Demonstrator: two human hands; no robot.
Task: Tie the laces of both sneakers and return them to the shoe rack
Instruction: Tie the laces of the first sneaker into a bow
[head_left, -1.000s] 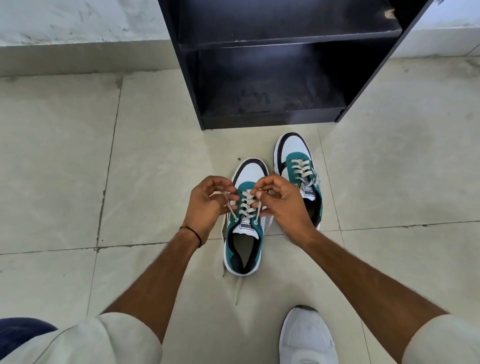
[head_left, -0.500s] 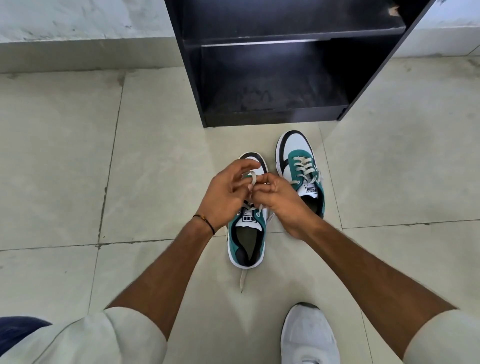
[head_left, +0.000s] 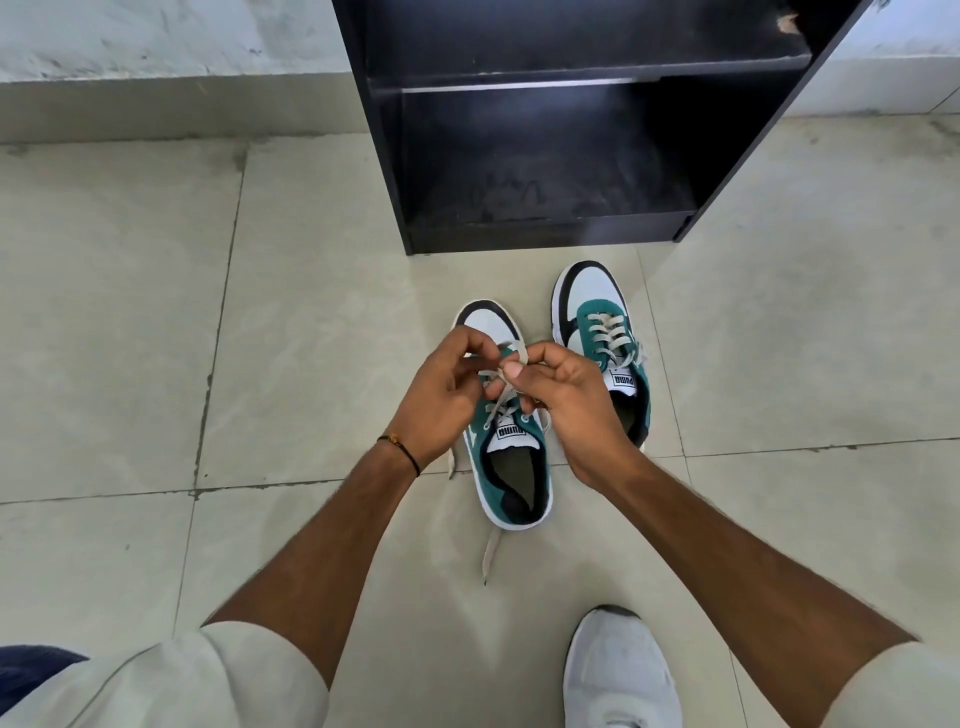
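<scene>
Two teal, white and black sneakers stand on the tiled floor before a black shoe rack (head_left: 566, 228). The left sneaker (head_left: 511, 467) is under my hands, toe pointing at the rack. My left hand (head_left: 441, 395) and my right hand (head_left: 566, 405) both pinch its grey laces (head_left: 511, 358) above the tongue, fingertips nearly touching. One loose lace end (head_left: 491, 553) trails on the floor behind the heel, another shows at the shoe's left side. The right sneaker (head_left: 602, 332) stands slightly farther forward, laces threaded, partly hidden by my right hand.
The rack's two dark shelves hold nothing visible. My own white shoe (head_left: 618, 670) rests on the floor at the bottom right. A pale wall (head_left: 156, 36) with a skirting runs behind the rack. Grey floor tiles (head_left: 119, 322) spread on both sides.
My hands have drawn together and risen over the left sneaker, lifting the laces into a small loop between the fingertips. The sneakers have not shifted.
</scene>
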